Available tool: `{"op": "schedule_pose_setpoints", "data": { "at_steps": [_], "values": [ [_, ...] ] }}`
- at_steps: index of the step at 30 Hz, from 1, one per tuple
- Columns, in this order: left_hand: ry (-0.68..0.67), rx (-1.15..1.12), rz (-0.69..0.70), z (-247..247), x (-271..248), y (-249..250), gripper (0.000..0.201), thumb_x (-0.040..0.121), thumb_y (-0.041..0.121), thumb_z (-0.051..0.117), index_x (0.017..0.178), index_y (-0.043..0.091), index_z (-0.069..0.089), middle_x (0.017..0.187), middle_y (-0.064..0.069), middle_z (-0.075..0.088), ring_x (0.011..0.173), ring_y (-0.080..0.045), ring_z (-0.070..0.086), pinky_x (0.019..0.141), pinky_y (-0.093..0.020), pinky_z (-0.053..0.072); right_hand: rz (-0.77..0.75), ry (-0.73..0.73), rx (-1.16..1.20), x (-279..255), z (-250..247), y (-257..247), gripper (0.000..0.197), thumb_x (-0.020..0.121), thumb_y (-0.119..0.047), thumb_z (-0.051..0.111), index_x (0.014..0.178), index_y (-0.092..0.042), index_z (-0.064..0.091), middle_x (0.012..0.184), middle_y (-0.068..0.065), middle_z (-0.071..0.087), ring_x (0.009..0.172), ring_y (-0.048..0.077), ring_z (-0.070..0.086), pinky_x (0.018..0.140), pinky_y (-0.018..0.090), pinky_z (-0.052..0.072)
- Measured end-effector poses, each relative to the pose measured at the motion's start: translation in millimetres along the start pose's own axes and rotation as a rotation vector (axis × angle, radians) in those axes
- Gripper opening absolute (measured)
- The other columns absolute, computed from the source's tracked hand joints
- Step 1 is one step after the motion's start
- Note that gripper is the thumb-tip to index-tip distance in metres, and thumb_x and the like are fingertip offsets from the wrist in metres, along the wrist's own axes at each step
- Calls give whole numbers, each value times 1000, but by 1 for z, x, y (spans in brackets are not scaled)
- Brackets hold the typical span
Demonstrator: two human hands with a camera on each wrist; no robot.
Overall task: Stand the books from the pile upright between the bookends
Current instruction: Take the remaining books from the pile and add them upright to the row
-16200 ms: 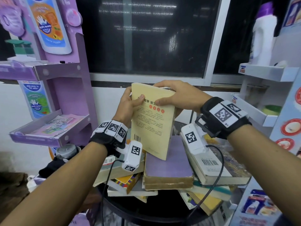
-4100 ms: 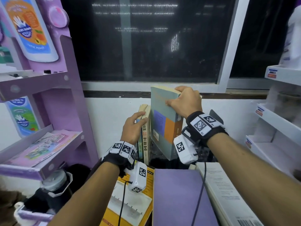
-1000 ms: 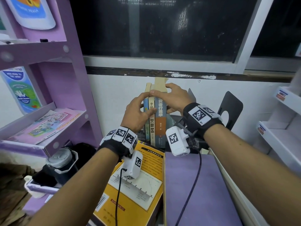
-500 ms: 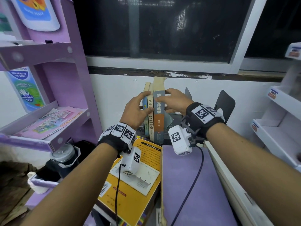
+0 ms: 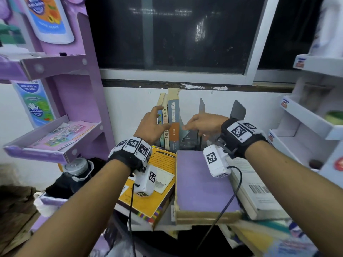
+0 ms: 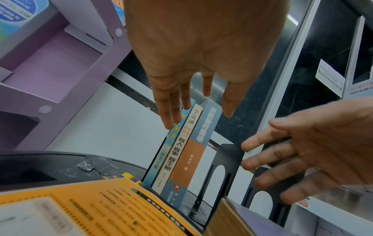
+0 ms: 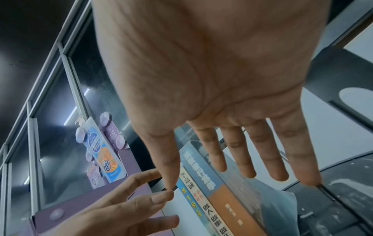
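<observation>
Both hands spread, holding nothing: left hand by three upright books, right hand near black bookend. Unsupported, may topple rightward.

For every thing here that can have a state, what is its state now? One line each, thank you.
Left hand: open, fingers straight, holds nothing.
Right hand: open, fingers spread, holds nothing.
Three standing books: upright, spines facing out.
Black bookends: upright, right of the books.
Purple book: lying flat on the pile.
Yellow book: lying flat on the pile.
</observation>
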State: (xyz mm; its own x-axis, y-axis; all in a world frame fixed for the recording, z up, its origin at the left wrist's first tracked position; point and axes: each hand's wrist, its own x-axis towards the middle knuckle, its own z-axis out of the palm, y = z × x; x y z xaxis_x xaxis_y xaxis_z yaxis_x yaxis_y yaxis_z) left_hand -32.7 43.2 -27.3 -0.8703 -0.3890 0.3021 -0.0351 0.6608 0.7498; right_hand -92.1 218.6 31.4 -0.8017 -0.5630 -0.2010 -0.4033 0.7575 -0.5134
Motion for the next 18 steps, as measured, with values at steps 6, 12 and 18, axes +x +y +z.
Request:
{"op": "schedule_pose_setpoints", "data": {
  "at_steps": [6, 12, 18],
  "values": [
    [-139, 27, -44, 9, -35, 20, 59, 92, 29, 61, 144, 21, 34, 140, -15, 47, 120, -30, 50, 97, -38, 42, 9, -21, -133, -36, 10, 13, 60, 92, -52, 54, 134, -10, 51, 139, 7, 49, 124, 26, 48, 104, 42, 42],
    [-264, 30, -89, 21, -63, 32, 63, 94, 32, 56, 148, 20, 26, 148, -12, 39, 126, -31, 47, 102, -39, 39, 0, -8, -122, -70, 21, 27, 50, 94, -45, 55, 125, -7, 60, 133, 9, 54, 121, 26, 51, 102, 40, 45],
    [-404, 6, -212, 40, -81, 38, 73, 91, 36, 61, 149, 18, 21, 152, -12, 34, 135, -30, 39, 110, -45, 34, 47, 32, -60, -87, 33, 43, 52, 92, -44, 58, 122, -1, 60, 130, 18, 57, 113, 30, 56, 103, 44, 44]
  ]
}}
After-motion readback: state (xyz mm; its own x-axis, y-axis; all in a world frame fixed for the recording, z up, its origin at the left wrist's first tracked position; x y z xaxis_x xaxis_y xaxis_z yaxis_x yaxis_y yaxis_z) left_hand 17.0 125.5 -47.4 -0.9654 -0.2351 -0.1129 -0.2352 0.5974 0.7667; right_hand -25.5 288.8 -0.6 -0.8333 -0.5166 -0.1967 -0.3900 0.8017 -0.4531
